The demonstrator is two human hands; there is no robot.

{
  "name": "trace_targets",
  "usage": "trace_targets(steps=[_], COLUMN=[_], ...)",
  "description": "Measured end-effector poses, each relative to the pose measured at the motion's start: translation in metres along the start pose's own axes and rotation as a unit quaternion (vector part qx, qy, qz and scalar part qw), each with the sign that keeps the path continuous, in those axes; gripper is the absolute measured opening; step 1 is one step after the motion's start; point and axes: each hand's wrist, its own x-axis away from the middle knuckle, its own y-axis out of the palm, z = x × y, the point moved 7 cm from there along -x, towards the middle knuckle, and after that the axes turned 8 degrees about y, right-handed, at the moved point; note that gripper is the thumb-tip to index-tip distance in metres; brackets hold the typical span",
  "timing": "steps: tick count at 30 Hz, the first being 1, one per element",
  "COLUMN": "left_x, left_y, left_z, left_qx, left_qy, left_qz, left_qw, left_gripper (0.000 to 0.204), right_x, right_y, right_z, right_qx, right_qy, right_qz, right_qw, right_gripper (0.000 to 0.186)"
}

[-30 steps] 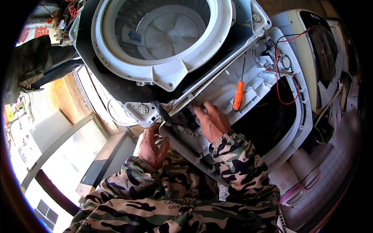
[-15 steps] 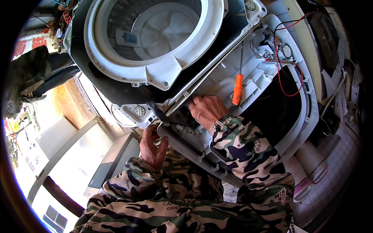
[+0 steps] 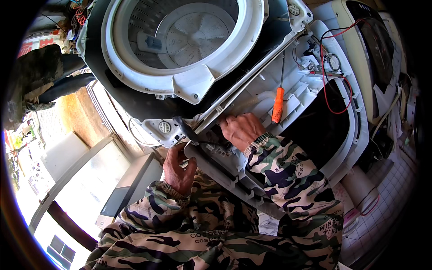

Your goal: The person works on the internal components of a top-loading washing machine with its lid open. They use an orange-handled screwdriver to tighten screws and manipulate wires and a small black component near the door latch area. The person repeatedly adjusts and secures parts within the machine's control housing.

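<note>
An opened top-loading washing machine stands before me, its white tub ring showing and its white plastic top panel tipped up underside outward. My left hand is closed at the panel's near left corner, thumb and fingers round the edge. Beside it a thick black cable sleeve runs from the machine's corner into the panel. My right hand reaches into the panel's cavity, fingers curled down. Its fingertips are hidden, and what they grip cannot be made out. Near it, an orange-handled screwdriver rests against the panel.
Red and black wires loop over the panel's right end, by small electrical parts. An old beige-cased screen stands at the right. A person's dark-clothed legs show at the far left. A grey box-shaped appliance is at lower left.
The whole view has shifted slightly, so the machine and panel sit a little farther right. Both hands keep almost the same places on the panel.
</note>
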Motion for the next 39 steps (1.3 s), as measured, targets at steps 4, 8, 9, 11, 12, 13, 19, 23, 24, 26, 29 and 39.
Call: trace_targets(steps=[4, 8, 9, 11, 12, 13, 19, 23, 24, 26, 29, 39], left_x=[0.0, 0.001, 0.0, 0.0, 0.0, 0.0, 0.001, 0.003, 0.003, 0.005, 0.006, 0.003], left_y=[-0.001, -0.001, -0.001, -0.001, -0.001, -0.001, -0.002, -0.005, -0.005, -0.005, -0.005, -0.007], left_z=[0.001, -0.004, -0.003, -0.002, -0.003, -0.003, -0.011, 0.005, 0.007, 0.011, 0.012, 0.004], left_qx=[-0.002, 0.001, -0.001, -0.007, -0.01, -0.013, -0.009, -0.096, -0.114, -0.135, -0.145, -0.151], left_qy=[0.002, 0.016, 0.018, 0.021, 0.022, 0.023, 0.019, 0.043, 0.054, 0.067, 0.072, 0.088], left_qz=[-0.004, -0.008, -0.011, -0.013, -0.012, -0.011, -0.006, -0.023, -0.024, -0.02, -0.011, -0.004], left_qw=[1.0, 1.0, 1.0, 1.0, 1.0, 1.0, 1.0, 0.994, 0.992, 0.988, 0.987, 0.985], left_gripper=[0.039, 0.04, 0.04, 0.041, 0.041, 0.041, 0.043, 0.045, 0.044, 0.043, 0.043, 0.041], right_x=[-0.001, 0.004, 0.002, -0.003, -0.003, -0.002, 0.001, 0.001, 0.001, 0.0, -0.001, -0.004], right_y=[0.001, -0.007, -0.005, -0.001, -0.001, 0.001, 0.004, 0.004, 0.002, 0.0, 0.001, 0.007], right_z=[0.002, 0.008, 0.007, 0.002, 0.001, 0.0, 0.001, -0.001, -0.001, -0.001, 0.001, 0.008], right_qx=[-0.009, -0.095, -0.065, -0.004, -0.001, 0.003, -0.014, 0.024, 0.021, 0.016, 0.011, -0.086], right_qy=[-0.001, -0.006, -0.011, -0.022, -0.015, -0.008, 0.001, 0.0, 0.004, 0.011, 0.018, 0.045], right_qz=[0.001, 0.067, 0.054, 0.026, 0.026, 0.027, 0.039, 0.029, 0.029, 0.031, 0.016, 0.011], right_qw=[1.0, 0.993, 0.996, 0.999, 1.0, 1.0, 0.999, 0.999, 0.999, 0.999, 1.0, 0.995], right_gripper=[0.006, 0.004, 0.004, 0.004, 0.005, 0.005, 0.007, 0.007, 0.007, 0.006, 0.006, 0.013])
